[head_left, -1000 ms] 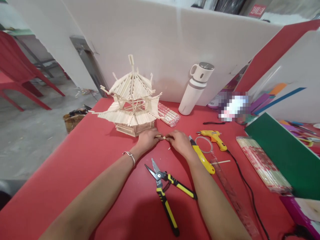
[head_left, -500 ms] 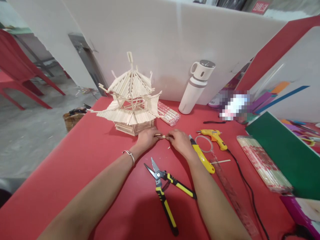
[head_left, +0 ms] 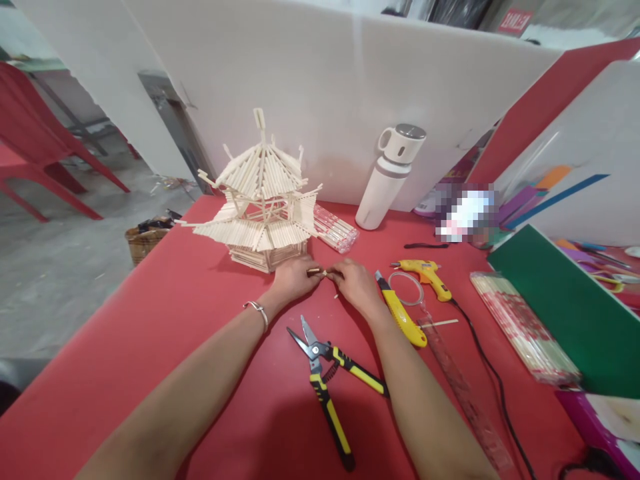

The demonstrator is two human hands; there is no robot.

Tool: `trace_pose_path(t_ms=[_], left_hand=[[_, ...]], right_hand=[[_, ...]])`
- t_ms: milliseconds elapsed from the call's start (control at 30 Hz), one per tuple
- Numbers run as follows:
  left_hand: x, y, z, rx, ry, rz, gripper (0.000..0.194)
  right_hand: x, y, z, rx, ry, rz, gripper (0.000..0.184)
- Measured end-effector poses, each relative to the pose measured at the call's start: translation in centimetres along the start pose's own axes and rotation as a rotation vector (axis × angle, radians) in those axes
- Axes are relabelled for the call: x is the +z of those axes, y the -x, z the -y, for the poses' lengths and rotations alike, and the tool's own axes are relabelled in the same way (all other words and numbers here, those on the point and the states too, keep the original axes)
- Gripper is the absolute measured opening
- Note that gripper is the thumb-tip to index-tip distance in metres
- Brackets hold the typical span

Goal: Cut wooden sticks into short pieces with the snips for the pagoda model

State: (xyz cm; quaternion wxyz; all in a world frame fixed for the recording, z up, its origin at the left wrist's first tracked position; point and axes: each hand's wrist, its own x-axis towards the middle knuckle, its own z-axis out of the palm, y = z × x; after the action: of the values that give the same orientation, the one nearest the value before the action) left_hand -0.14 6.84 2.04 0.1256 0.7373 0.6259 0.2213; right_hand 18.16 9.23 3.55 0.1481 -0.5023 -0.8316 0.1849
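Note:
My left hand (head_left: 294, 277) is closed in a pinch on a short wooden stick (head_left: 314, 271) in front of a pagoda model (head_left: 265, 235) built of pale sticks. Facing it, my right hand (head_left: 356, 281) pinches at the small pale tip between the two hands; whether that is a separate piece I cannot make out. The fingertips of both hands nearly meet just above the red table. Spring-handled shears (head_left: 320, 360) lie with their blades apart between my forearms. A yellow utility knife (head_left: 403, 315) rests beside my right wrist.
A yellow glue gun (head_left: 427, 272) with a black cord lies right of the knife, near a coiled clear ring (head_left: 406, 288). Packs of sticks (head_left: 523, 327) sit by a green board (head_left: 565, 307). A white bottle (head_left: 383, 193) stands at the back panel.
The view has shifted very slightly. Both hands stay together at the same spot, with only a small shift of the fingers around the stick.

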Motion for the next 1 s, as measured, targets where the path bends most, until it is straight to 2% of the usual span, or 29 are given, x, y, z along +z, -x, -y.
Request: trace_pose_path(t_ms=[133,300,500,733,867,1000], left_hand=[[-0.2,0.1,-0.3,-0.006,-0.013,-0.005,0.024],[0.0,0.0,0.0,0.000,-0.005,0.007,0.028],[0.5,-0.1,0.6,0.033,-0.005,-0.012,0.024],[0.5,-0.2,0.6,-0.037,-0.049,-0.037,0.023],[0.5,-0.3,1.0,-0.004,-0.033,-0.036,0.023],[0.7,-0.3,0.8,0.016,-0.040,-0.048,0.023]], right_hand=[[-0.6,-0.1,-0.5,-0.006,-0.042,0.005,0.022],[-1.1,0.0,-0.8,0.074,0.057,-0.014,0.021],[-0.2,0.0,-0.2,0.003,0.043,0.012,0.023],[0.9,-0.1,0.2,-0.012,0.074,-0.051,0.022],[0.2,-0.1,-0.2,-0.025,0.109,-0.050,0.019],[-1.0,-0.2,-0.8,0.041,0.057,-0.082,0.019]])
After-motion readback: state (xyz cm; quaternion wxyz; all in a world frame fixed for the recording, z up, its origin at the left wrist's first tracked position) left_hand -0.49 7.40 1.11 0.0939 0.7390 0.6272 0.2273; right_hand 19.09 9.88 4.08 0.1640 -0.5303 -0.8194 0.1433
